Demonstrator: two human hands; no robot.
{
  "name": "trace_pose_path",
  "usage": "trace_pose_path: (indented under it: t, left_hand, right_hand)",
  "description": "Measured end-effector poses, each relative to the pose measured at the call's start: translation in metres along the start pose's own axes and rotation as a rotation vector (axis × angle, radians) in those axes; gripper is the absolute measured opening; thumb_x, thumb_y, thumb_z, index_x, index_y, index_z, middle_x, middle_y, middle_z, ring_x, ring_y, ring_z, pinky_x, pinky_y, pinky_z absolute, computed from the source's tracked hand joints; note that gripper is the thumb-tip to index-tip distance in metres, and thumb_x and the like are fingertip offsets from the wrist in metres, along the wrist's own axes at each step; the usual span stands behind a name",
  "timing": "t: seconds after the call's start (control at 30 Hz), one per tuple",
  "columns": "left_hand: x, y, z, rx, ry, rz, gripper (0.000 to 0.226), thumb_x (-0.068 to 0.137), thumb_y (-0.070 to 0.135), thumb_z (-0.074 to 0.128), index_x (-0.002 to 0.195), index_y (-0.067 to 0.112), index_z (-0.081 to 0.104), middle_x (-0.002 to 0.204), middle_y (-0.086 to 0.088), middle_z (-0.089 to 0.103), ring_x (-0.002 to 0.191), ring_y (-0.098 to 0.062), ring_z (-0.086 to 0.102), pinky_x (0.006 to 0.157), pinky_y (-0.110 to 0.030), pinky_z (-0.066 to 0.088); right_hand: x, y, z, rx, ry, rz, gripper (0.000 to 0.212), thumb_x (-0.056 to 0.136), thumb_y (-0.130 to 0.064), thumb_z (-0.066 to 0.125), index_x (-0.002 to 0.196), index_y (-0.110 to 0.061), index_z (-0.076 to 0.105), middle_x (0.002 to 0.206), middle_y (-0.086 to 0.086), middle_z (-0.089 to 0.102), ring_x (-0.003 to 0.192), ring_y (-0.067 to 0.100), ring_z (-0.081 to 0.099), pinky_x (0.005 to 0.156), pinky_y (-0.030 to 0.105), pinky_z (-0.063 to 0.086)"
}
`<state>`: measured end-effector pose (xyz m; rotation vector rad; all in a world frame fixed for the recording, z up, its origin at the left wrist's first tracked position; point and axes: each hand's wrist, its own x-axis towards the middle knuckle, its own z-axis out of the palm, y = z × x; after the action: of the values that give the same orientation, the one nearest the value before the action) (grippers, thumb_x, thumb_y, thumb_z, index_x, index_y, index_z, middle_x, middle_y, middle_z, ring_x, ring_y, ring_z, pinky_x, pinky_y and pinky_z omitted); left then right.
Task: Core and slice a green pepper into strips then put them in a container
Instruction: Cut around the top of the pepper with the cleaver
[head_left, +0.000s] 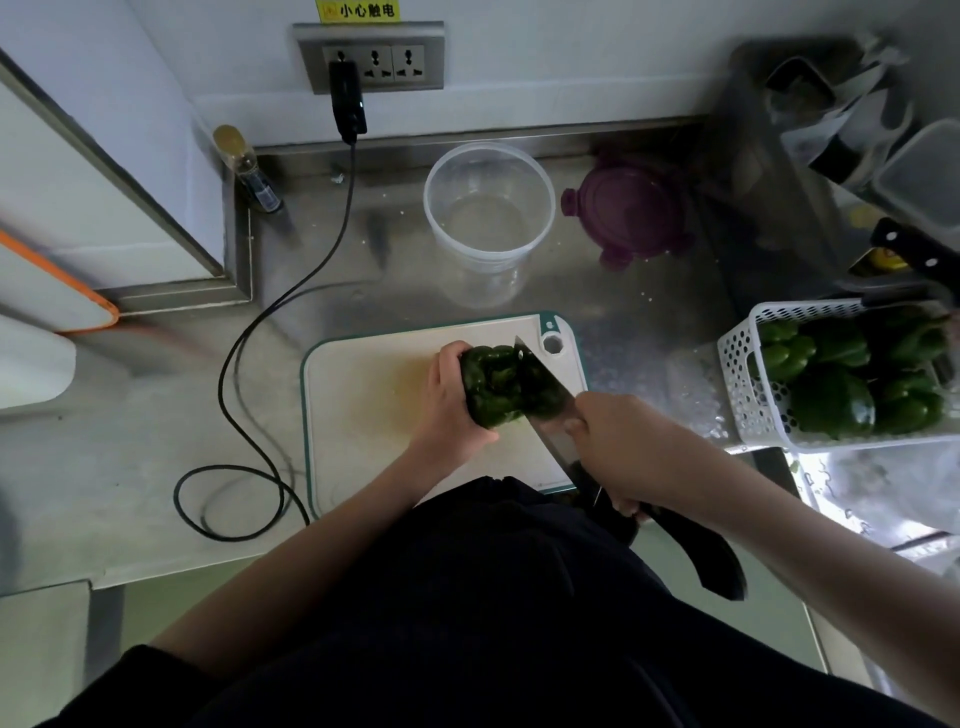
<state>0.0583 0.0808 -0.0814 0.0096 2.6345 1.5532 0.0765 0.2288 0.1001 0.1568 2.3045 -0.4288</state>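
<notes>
Pepper prep at a steel bench (156, 467): a glossy, dark green bell pepper (501, 384) sits on the white, teal-rimmed plastic cutting board (363, 405), the left hand (449, 402) curling its fingers around the pepper's left flank while the right hand (618, 441) has its fingers wrapped on a black-handled steel kitchen knife (550, 415) whose blade bites into the pepper's right side. Lumpy, lobed and hollow, the pepper likely handles light and firm, yet its waxy skin could slip; gripping well left of the blade looks safest. Beyond the board, a clear round plastic container (488, 218) stands open, holding no strips yet.
</notes>
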Motion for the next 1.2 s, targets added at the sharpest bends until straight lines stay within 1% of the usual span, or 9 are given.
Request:
trace_pose_path:
  t: [0.2,0.3,0.43,0.57,0.7,0.8,0.9,1.0,1.2]
  left_hand:
    - [0.008,0.005,-0.024,-0.039,-0.099,0.008,0.083,0.05,-0.007,0.081,0.123,0.004,0.043,0.12,-0.011,0.045,0.11,-0.021,0.044,0.095,-0.028,0.04]
    - [0.023,-0.001,-0.05,0.109,-0.215,0.071,0.091,0.051,0.005,0.088,0.131,0.01,0.045,0.13,-0.014,0.04,0.122,-0.026,0.04,0.105,-0.028,0.029]
    - [0.038,0.0,-0.066,0.208,-0.41,0.086,0.097,0.062,0.006,0.084,0.143,0.024,0.033,0.143,-0.005,0.039,0.131,-0.02,0.038,0.11,-0.031,0.029]
    - [0.028,0.004,-0.066,0.185,-0.257,-0.004,0.095,0.073,-0.015,0.061,0.15,0.026,0.021,0.145,-0.005,0.039,0.134,-0.02,0.037,0.113,-0.035,0.029]
    - [0.007,0.003,-0.054,0.008,-0.304,-0.095,0.112,0.067,0.001,0.074,0.15,0.028,0.005,0.15,0.001,0.021,0.138,-0.013,0.024,0.112,-0.028,0.024]
    - [0.006,0.003,-0.046,-0.007,-0.191,-0.093,0.116,0.053,0.02,0.089,0.145,0.028,0.018,0.142,0.002,0.032,0.129,-0.013,0.036,0.107,-0.029,0.032]
    - [0.008,0.008,-0.041,0.0,-0.115,-0.103,0.101,0.05,0.025,0.09,0.133,0.026,0.032,0.128,0.002,0.046,0.116,-0.017,0.047,0.101,-0.035,0.042]
    - [0.011,0.013,-0.04,0.02,-0.082,-0.105,0.09,0.053,0.022,0.085,0.129,0.026,0.036,0.12,0.004,0.05,0.111,-0.016,0.049,0.097,-0.038,0.044]
    - [0.018,0.018,-0.04,0.089,-0.117,-0.107,0.087,0.054,0.021,0.08,0.13,0.024,0.038,0.12,0.006,0.049,0.113,-0.016,0.043,0.096,-0.034,0.042]
  right_hand:
    - [-0.013,0.01,-0.02,0.015,-0.015,0.005,0.019,0.102,-0.021,0.035,0.091,-0.009,0.045,0.056,0.012,0.052,0.028,0.015,0.047,0.032,0.023,0.041]
    - [-0.023,0.015,-0.039,0.035,0.018,-0.027,0.022,0.102,-0.026,0.035,0.087,-0.013,0.045,0.046,0.009,0.049,0.024,0.013,0.042,0.031,0.018,0.035]
    - [-0.014,0.019,-0.046,0.035,0.063,-0.056,0.023,0.101,-0.026,0.036,0.083,-0.014,0.044,0.042,0.008,0.047,0.024,0.013,0.042,0.032,0.019,0.037]
    - [-0.005,0.018,-0.043,0.01,0.077,-0.08,0.023,0.101,-0.027,0.035,0.087,-0.013,0.046,0.046,0.009,0.049,0.025,0.014,0.044,0.033,0.02,0.038]
    - [-0.005,0.012,-0.04,-0.017,0.07,-0.1,0.023,0.101,-0.027,0.034,0.098,-0.013,0.051,0.053,0.01,0.051,0.028,0.016,0.047,0.034,0.021,0.041]
    - [-0.005,0.007,-0.037,-0.06,0.07,-0.12,0.023,0.101,-0.027,0.035,0.096,-0.01,0.051,0.061,0.009,0.05,0.033,0.022,0.052,0.033,0.026,0.045]
    - [0.0,0.005,-0.034,-0.157,0.099,-0.138,0.024,0.1,-0.028,0.036,0.087,-0.011,0.047,0.071,0.007,0.051,0.04,0.027,0.059,0.036,0.033,0.051]
    - [0.006,0.009,-0.027,-0.253,0.156,-0.184,0.026,0.1,-0.031,0.037,0.081,-0.014,0.046,0.07,0.004,0.052,0.057,0.026,0.06,0.053,0.04,0.053]
    - [0.014,0.011,-0.011,-0.306,0.235,-0.163,0.019,0.099,-0.02,0.037,0.081,-0.018,0.041,0.069,0.003,0.051,0.061,0.019,0.053,0.052,0.03,0.038]
